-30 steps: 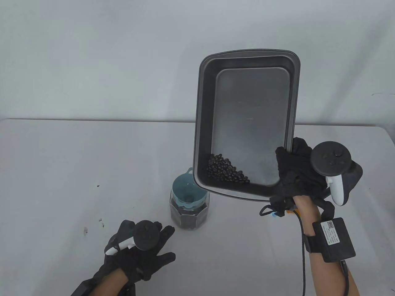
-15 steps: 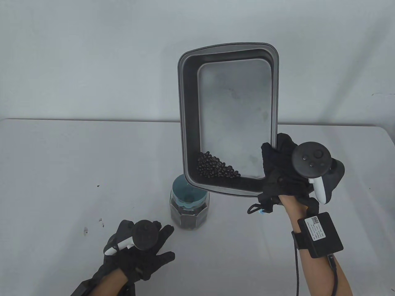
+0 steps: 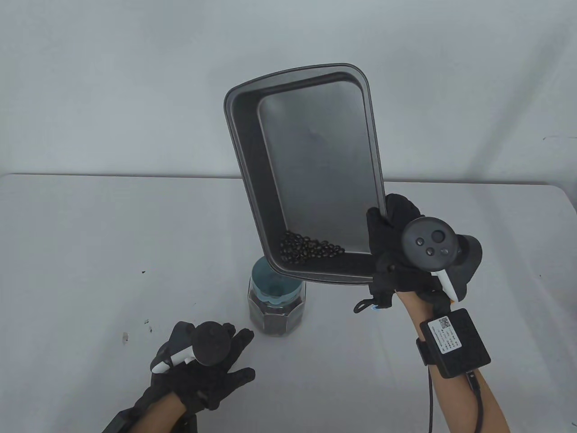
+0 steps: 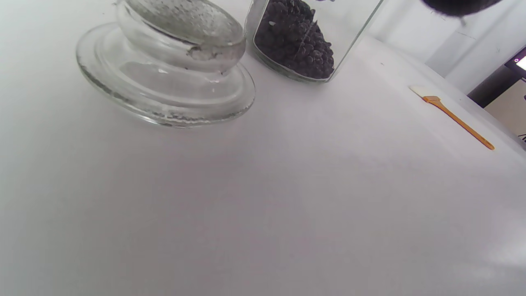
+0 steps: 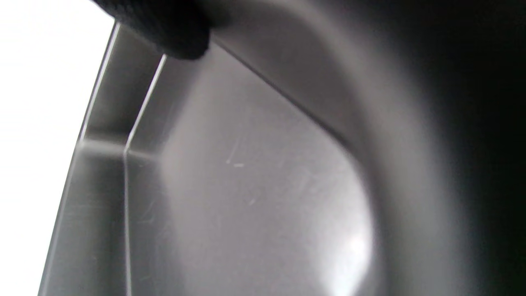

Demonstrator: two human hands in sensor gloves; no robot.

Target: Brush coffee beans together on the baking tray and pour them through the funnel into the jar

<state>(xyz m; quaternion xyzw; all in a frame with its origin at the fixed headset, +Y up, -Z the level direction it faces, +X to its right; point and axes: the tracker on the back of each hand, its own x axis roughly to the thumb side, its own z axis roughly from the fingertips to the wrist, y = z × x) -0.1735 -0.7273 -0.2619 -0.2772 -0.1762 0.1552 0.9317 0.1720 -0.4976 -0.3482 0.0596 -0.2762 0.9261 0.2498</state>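
Your right hand (image 3: 396, 252) grips the near right corner of the dark grey rectangular metal baking tray (image 3: 243, 149): the thumb lies over the rim onto the inside, the other fingers (image 3: 401, 205) curl behind the wall. In the right wrist view a gloved fingertip (image 5: 164, 28) presses on the tray's rim. The tray is lifted off the white bench (image 3: 90, 252) and tipped steeply, its far end high, its lowest corner just above the pale blue plastic funnel (image 3: 270, 288) that sits in the mouth of the faceted clear glass jar (image 3: 275, 315). The dark roasted coffee beans (image 3: 306, 249) lie heaped in that low corner, along the near wall, still inside the tray. The jar already holds beans, as the left wrist view shows (image 4: 296, 41).

Your left hand (image 3: 203, 370) lies flat on the bench, near and to the left of the jar, fingers (image 3: 241, 340) spread and relaxed, holding nothing. Beside the jar the left wrist view shows a clear glass lid (image 4: 164, 78) on the bench, and farther off, beyond the jar, an orange-handled brush (image 4: 456, 119).

Against the frame of a second ago, you have carried the tray leftward and turned it, so its low corner now stands over the funnel rather than beside it. The beans have spread flatter along the near wall. Your left hand has not moved.
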